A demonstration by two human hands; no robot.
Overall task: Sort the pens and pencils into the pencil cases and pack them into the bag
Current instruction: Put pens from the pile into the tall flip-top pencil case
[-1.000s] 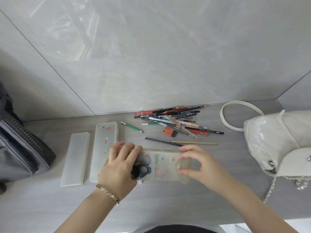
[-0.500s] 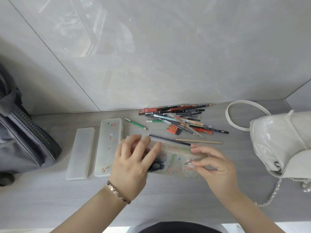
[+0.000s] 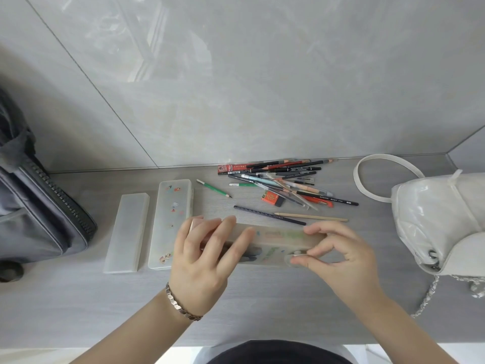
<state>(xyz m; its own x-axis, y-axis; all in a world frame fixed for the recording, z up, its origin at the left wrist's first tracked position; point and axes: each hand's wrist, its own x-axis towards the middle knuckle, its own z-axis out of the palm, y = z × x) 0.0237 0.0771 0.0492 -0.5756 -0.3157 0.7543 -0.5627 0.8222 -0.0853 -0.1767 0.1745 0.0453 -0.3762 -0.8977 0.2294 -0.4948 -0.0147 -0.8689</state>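
Observation:
A translucent printed pencil case (image 3: 273, 241) lies across the grey table in front of me. My left hand (image 3: 204, 256) presses on its left end, fingers spread over it. My right hand (image 3: 338, 254) pinches the round snap clasp at its right end between thumb and forefinger. Behind it lies a loose pile of pens and pencils (image 3: 288, 182), with a green pencil (image 3: 214, 188), a dark pencil (image 3: 269, 215) and a wooden pencil (image 3: 311, 217) apart from it. Two more cases stand to the left: a frosted plain one (image 3: 127, 232) and a clear stickered one (image 3: 170, 219).
A grey zipped backpack (image 3: 34, 214) leans at the far left edge. A white glossy handbag (image 3: 441, 219) with a loop strap and chain sits at the right. A red eraser (image 3: 273, 198) lies by the pile. A tiled wall closes off the back.
The printed case has come down from being held up to lying flat on the table. My left hand's fingers have spread over its end, and my right hand has moved onto the clasp.

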